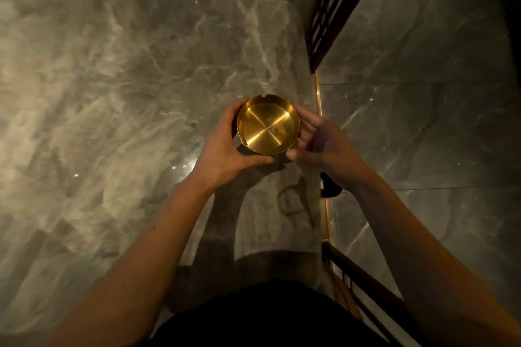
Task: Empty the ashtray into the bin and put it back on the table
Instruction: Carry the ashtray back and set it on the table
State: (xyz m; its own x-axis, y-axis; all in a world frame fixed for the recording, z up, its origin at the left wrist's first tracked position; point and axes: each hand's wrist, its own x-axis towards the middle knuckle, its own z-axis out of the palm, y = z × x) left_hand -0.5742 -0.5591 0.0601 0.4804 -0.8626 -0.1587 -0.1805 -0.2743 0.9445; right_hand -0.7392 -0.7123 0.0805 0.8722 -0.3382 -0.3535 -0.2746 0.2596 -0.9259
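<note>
Round gold metal ashtray (268, 124) upright, bowl facing up, over grey marble table (112, 93) near its right edge. Left hand (225, 144) cups ashtray's left side, fingers curled against rim. Right hand (318, 144) blurred at right side; grip unclear. Dark wooden chair frame (335, 17) beside table.

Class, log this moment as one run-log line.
left hand: grip on gold ashtray | right hand: cupping its other side | ashtray: upright, looks empty | over marble table | bin: unseen

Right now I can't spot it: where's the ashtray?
Head view, centre: the gold ashtray sits between the left hand and right hand, over the marble table.
</note>
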